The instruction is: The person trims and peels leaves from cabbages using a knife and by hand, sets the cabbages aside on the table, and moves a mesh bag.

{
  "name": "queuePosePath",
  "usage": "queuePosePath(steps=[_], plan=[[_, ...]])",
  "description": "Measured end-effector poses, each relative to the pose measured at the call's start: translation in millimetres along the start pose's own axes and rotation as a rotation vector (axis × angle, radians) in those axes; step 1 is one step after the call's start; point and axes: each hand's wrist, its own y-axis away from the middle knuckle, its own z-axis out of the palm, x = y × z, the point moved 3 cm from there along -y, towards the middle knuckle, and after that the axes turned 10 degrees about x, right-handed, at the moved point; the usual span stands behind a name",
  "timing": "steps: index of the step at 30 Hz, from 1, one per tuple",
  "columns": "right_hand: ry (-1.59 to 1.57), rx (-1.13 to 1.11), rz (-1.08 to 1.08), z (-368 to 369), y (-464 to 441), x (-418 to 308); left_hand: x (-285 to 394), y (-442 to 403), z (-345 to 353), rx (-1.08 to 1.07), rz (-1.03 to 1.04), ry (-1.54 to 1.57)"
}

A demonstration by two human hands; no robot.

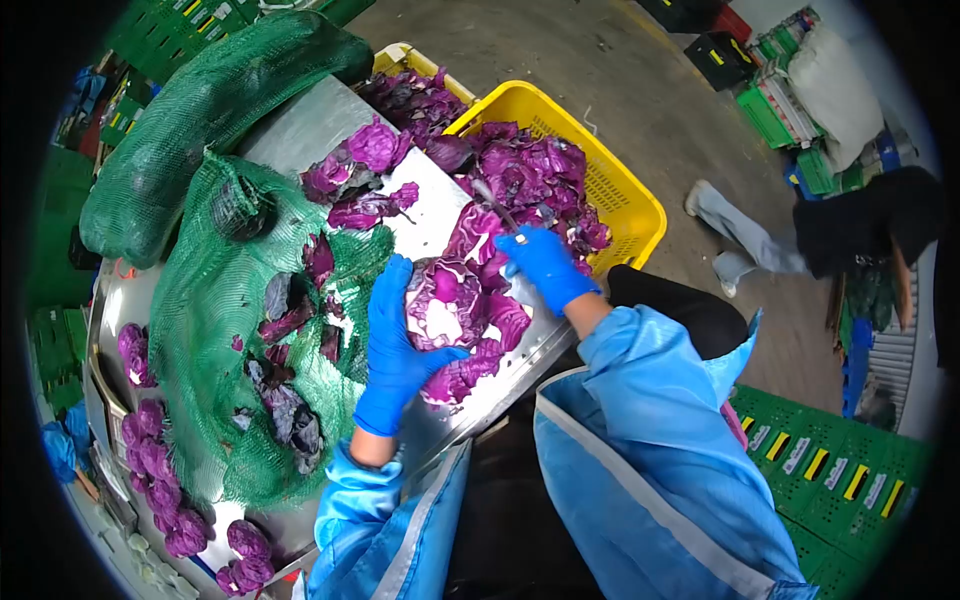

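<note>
Blue smock sleeves [660,390] fill the near view, and up beyond them it's all about the red cabbage [437,300], sitting between two blue-gloved hands on the steel table [425,430]. Left hand [392,340] lies along its side, fingers straight and close together, thumb stretched out across the lower part. Right hand [548,268] is curled around a slim knife-like tool [492,200], its end angled up over the leaves; the exact finger grip is too small to tell.

Loose purple leaves [510,320] crowd in beside the cabbage, and just past the table edge, a yellow crate [630,190] is heaped with more, a second yellow crate [400,52] behind it. Over to the left, green netting [200,300] sprawls, dark leaf scraps on it, a bulging net sack [200,120] above, small purple heads [155,460] lined up below. Far right, a person [860,225] in a dark top; lower down, green crates [840,480].
</note>
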Motion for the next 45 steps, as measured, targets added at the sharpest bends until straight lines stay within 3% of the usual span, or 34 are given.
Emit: queuePosePath(steps=[1,3,5,7,9,11,13,16,17,19,21,24,32,35,37,39,43,45], plan=[[0.456,0.230,-0.260,-17,19,-25,-9,-2,-4,-0.038,-0.056,0.123],[0.333,0.500,-0.636,-26,62,-62,-9,-16,-7,-0.099,-0.045,0.126],[0.165,0.124,-0.614,-17,101,-101,3,-32,-8,-0.321,0.098,0.061],[0.118,-0.129,-0.762,11,82,-66,-1,-28,-4,-0.291,0.080,0.137],[0.018,0.009,-0.693,10,77,-57,-6,-13,-7,-0.004,-0.027,0.039],[0.037,0.025,-0.706,12,80,-55,0,2,16,0.109,-0.257,0.143],[0.068,0.045,-0.713,10,90,-56,19,-7,27,0.193,-0.266,-0.217],[0.426,0.263,-0.936,8,112,-78,4,-16,31,0.265,-0.258,-0.156],[0.427,0.261,-0.933,11,114,-84,1,-17,31,0.256,-0.285,-0.129],[0.682,0.169,-0.703,25,108,-87,1,-24,34,0.216,-0.307,-0.119],[0.672,0.232,-0.778,34,81,-79,-1,-24,40,0.267,-0.282,-0.256],[0.491,0.043,-0.568,17,62,-100,2,-35,43,0.254,-0.316,-0.264],[0.344,-0.136,-0.481,6,52,-94,11,-30,49,0.300,-0.290,-0.390],[0.287,-0.197,-0.580,-1,61,-85,14,-20,49,0.296,-0.237,-0.431],[0.529,-0.075,-0.624,-2,83,-86,18,-15,46,0.314,-0.192,-0.409],[0.481,0.124,-0.710,-6,106,-86,16,-11,43,0.317,-0.180,-0.368],[0.528,0.185,-0.692,-8,116,-88,14,-8,43,0.311,-0.143,-0.385],[0.645,0.180,-0.804,7,112,-79,16,-7,48,0.323,-0.128,-0.398]])
